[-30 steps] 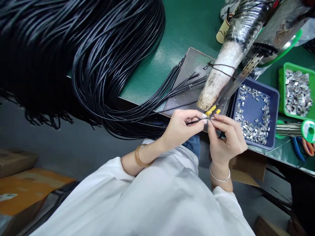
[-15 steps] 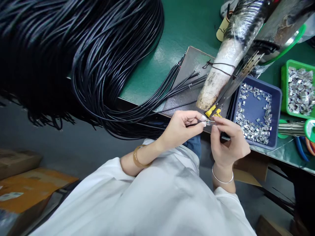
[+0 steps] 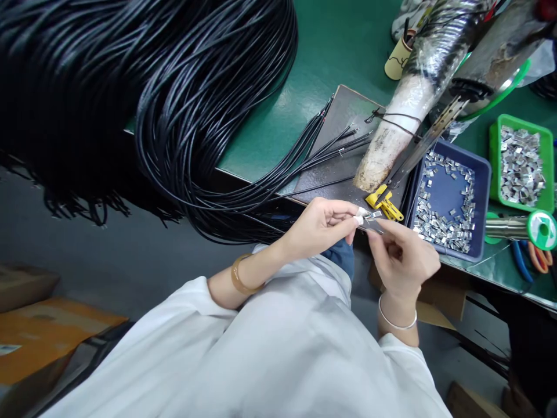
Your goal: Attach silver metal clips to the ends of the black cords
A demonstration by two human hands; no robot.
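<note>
My left hand (image 3: 319, 226) is closed in a pinch, its thumb and index finger wearing white tips. A small shiny metal connector (image 3: 375, 215) sticks out from between these fingertips; the cable behind it is largely hidden by the hand. Close to the connector's right side, my right hand (image 3: 404, 249) has thumb and index finger brought together around what looks like a thin wire, too fine to see well. Just beyond the fingertips lies a yellow clip-like piece (image 3: 385, 202), below the soldering iron's perforated metal barrel (image 3: 444, 123).
A large bundle of black cables (image 3: 209, 87) hangs over the left edge, some ends resting on a grey board (image 3: 326, 174). A wrapped pipe (image 3: 391, 136) slants in. Right are a blue bin (image 3: 485, 209) and green bin (image 3: 494, 168) of metal pieces, a spool (image 3: 542, 230) and orange-handled pliers (image 3: 537, 258).
My right fingertips have shifted slightly down and left, just below the connector, which is now more exposed. The left hand keeps its pinch. The view has shifted a little.
</note>
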